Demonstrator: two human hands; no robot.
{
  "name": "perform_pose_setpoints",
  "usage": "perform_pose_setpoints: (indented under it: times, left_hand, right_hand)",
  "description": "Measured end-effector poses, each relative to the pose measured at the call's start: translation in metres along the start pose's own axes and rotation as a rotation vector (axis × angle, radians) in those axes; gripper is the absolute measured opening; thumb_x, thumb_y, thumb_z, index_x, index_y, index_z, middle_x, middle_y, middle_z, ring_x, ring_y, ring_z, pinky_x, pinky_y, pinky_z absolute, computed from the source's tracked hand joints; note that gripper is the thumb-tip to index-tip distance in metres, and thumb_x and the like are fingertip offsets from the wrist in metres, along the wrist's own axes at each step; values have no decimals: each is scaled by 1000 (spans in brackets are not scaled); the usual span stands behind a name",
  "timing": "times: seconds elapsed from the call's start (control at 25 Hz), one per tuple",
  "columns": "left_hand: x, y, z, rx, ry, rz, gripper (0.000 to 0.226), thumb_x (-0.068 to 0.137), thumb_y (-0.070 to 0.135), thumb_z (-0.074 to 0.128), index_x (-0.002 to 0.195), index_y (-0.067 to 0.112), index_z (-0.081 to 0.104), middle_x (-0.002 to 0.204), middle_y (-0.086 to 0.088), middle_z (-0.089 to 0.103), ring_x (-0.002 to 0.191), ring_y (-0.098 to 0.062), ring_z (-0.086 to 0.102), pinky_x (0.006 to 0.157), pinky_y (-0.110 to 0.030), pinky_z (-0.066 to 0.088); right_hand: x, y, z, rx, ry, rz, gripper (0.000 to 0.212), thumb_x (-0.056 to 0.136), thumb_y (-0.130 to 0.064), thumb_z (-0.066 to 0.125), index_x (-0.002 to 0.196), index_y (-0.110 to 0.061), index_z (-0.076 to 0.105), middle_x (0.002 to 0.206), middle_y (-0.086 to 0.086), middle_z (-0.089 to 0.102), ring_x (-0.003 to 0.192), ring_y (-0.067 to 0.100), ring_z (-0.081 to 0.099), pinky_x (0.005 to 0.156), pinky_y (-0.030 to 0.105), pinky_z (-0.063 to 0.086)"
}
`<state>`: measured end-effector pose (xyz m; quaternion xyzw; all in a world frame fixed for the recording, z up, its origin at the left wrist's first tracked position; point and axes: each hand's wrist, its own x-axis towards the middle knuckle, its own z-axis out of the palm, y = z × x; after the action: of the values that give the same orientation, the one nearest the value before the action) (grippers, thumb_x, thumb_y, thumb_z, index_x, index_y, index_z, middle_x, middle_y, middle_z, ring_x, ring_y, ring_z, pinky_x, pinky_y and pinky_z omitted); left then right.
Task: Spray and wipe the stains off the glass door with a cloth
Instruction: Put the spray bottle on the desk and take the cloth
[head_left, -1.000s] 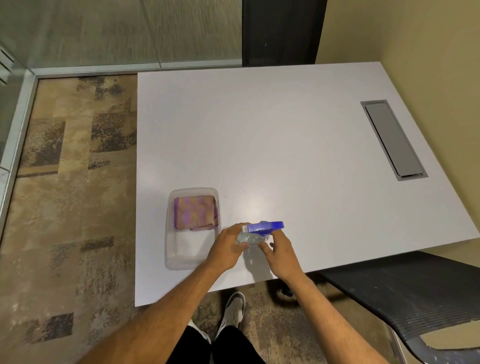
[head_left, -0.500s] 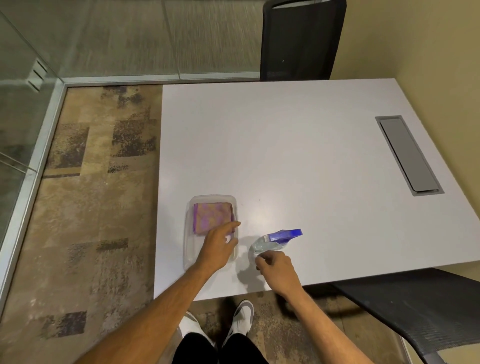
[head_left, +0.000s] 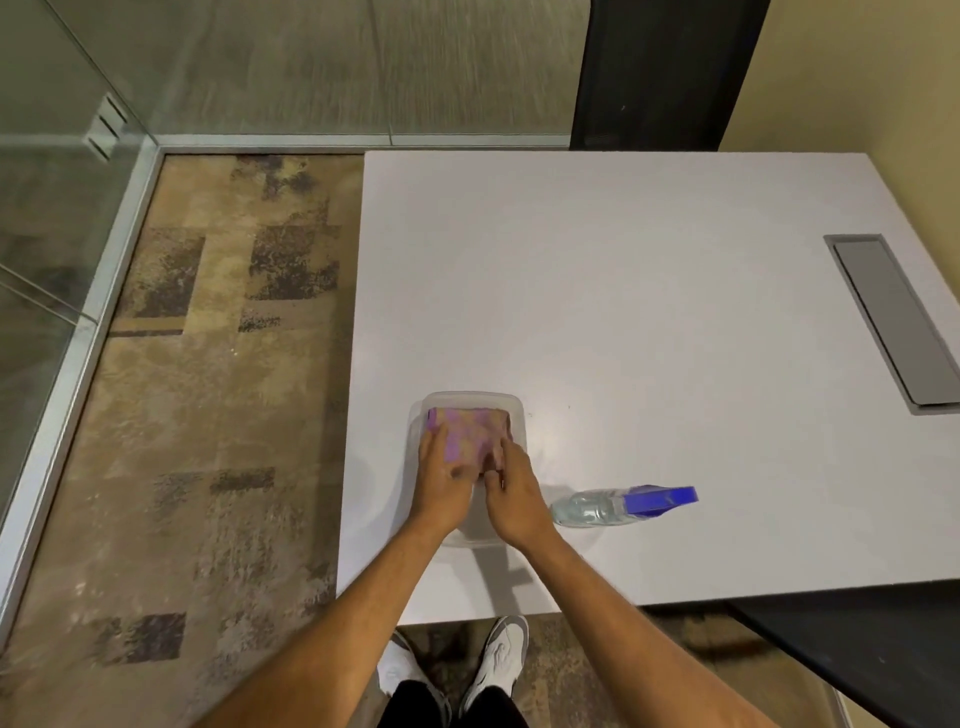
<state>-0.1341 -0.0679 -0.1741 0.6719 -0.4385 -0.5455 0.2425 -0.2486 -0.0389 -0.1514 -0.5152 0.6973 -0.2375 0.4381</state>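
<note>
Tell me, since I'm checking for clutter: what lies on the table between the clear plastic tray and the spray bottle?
Nothing: the head view shows bare white table between the clear plastic tray and the blue-nozzled clear spray bottle.

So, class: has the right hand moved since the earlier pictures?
Yes. The right hand has left the spray bottle and gone left to the cloth in the clear tray.

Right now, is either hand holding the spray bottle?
No. The spray bottle lies on its side on the table, while the left hand and right hand are both at the cloth.
</note>
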Motion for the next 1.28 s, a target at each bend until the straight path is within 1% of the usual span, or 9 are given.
perform_pose_setpoints:
  times: [0.12,0.24,0.44,0.52,0.6,0.76,0.96,1.12,1.28]
  left_hand:
    - [13,-1,12,-86,-15,-60,74,106,23,56,166,26,13,165,-3,35,149,-25,39,119,-32,35]
    - [26,-6,17,-83,20,-107,73,106,27,55,166,28,14,162,-3,41,145,-26,45,114,-31,38]
    - [31,-21,9,-64,-47,-133,61,107,27,50,163,29,25,156,3,49,138,-20,53,117,-42,45]
    - [24,-21,3,-131,-57,-144,47,106,26,53,152,29,45,141,1,64,124,-17,64,108,-40,54]
    - [15,-13,-5,-173,-44,-144,40,105,24,57,144,27,52,130,-1,70,116,-18,67,102,-38,58]
    - [-21,23,-32,-172,0,-73,48,102,18,63,146,25,47,130,2,63,115,-19,64,96,-31,57]
    - [-80,71,-72,-190,-58,38,46,98,16,70,137,28,49,128,0,61,117,-23,62,95,-30,57]
    - [-120,98,-102,-190,-53,90,53,88,7,76,131,28,52,128,-6,63,117,-30,64,100,-46,58]
    - [-154,124,-132,-141,15,212,52,86,-14,64,112,30,56,115,-8,62,88,-17,65,63,-30,60]
  right_hand:
    - [24,12,23,3,34,36,66,95,-30,29,157,-9,24,154,12,41,135,24,47,111,30,39]
    - [36,17,36,0,83,101,67,95,-39,31,155,-9,30,147,14,51,129,30,55,109,40,46]
    - [35,23,45,-5,135,44,26,102,-17,48,128,-14,51,118,9,62,102,28,62,86,45,55]
    - [32,17,40,39,187,8,14,99,-8,50,111,-13,54,104,4,63,88,22,60,75,39,54]
    - [28,7,28,63,210,-2,22,99,-6,49,118,-12,55,107,-1,63,91,16,60,77,27,50]
    - [2,-29,-2,136,183,0,42,92,-6,52,132,-20,54,117,-1,67,102,18,64,87,32,55]
    - [-47,-83,-48,191,165,-84,35,89,-3,60,118,-22,62,102,-10,69,91,9,66,74,15,53]
    - [-78,-118,-73,172,68,-136,23,92,-18,62,113,-27,64,101,-7,69,90,18,69,79,31,61]
    - [-90,-137,-89,138,111,-114,13,100,-35,56,111,-30,60,105,-3,69,96,18,66,82,31,56]
